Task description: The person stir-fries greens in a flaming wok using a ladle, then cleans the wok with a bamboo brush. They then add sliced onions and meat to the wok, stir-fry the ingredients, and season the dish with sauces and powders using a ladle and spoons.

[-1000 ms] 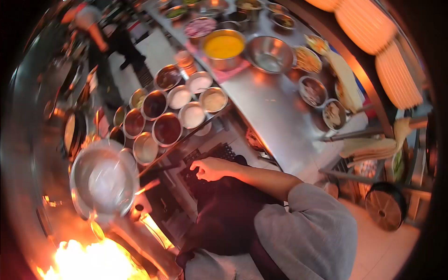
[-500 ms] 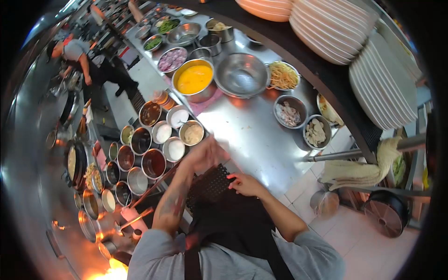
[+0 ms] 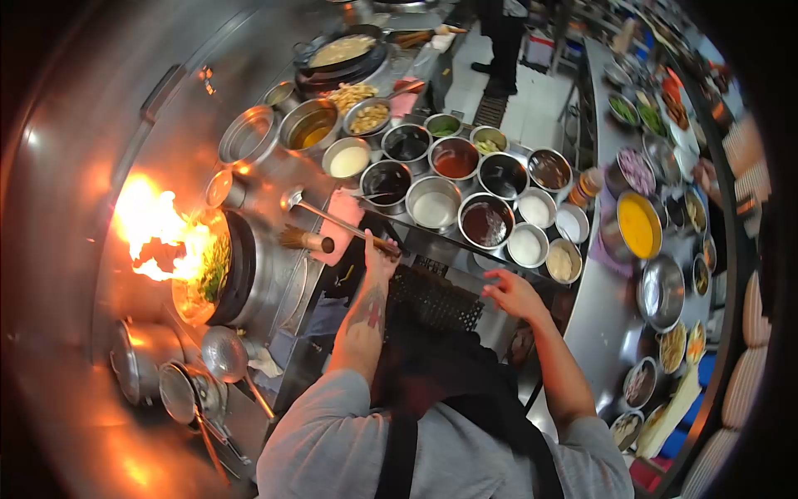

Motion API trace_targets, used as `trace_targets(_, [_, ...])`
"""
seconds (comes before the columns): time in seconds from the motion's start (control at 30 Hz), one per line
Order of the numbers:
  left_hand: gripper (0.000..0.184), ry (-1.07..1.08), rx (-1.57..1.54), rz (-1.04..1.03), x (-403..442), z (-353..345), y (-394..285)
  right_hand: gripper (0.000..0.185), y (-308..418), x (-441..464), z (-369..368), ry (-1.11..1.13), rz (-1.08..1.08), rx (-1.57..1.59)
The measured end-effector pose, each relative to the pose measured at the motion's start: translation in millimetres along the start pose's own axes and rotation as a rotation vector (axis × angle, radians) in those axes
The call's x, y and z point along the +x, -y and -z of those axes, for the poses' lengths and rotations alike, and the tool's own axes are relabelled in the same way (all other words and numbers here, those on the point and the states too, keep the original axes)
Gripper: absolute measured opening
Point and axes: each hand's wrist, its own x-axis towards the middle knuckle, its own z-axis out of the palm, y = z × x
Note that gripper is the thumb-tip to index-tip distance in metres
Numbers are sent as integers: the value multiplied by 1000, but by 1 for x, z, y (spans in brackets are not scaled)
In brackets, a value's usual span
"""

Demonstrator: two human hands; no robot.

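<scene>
My left hand (image 3: 382, 259) is closed around the wooden end of a ladle (image 3: 339, 223). The ladle's bowl lies to the upper left, beside a pink cloth (image 3: 339, 230). Just below the ladle sits a bamboo wok brush (image 3: 307, 240). My right hand (image 3: 514, 294) hovers in front of the steel pots, fingers partly bent and apart, holding nothing. Nearest to it are a pot of dark red sauce (image 3: 486, 221) and a bowl of white powder (image 3: 527, 245). Left of my hands, tall flames (image 3: 162, 229) rise over a wok (image 3: 236, 266) with green food in it.
A strainer ladle (image 3: 224, 353) and lidded steel pots (image 3: 150, 358) stand near the flaming wok. Behind the sauces is another wok (image 3: 341, 51) with pale food. A steel counter (image 3: 594, 279) with bowls of ingredients runs along the right. A person (image 3: 499, 41) stands in the aisle.
The view has swung left from the counter to the stove, bringing the flaming wok into sight. My left hand, empty and blurred before, now grips the ladle. My right hand remains empty.
</scene>
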Motion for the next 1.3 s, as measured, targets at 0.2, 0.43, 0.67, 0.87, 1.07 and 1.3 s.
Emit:
trace_targets(0.2, [39,523,204,-192,-38,22,-35,41,93,100,-95,307,-24,-18])
trace_targets(0.43, [74,364,770,-270,-124,12,-126,26,184,134,-137,479,-136,762])
trace_targets(0.67, [57,246,589,-361,-164,112,-126,35,155,214,-37,-351,260,-410])
trace_targets(0.87, [40,-349,778,-221,-143,255,-29,40,154,241,5,-305,247,-594])
trace_targets(1.07, [32,-611,583,266,-195,318,48,36,145,236,42,-123,270,-534])
trace_targets(1.3, [22,-672,800,67,-176,267,27,14,137,244,40,-35,80,-34])
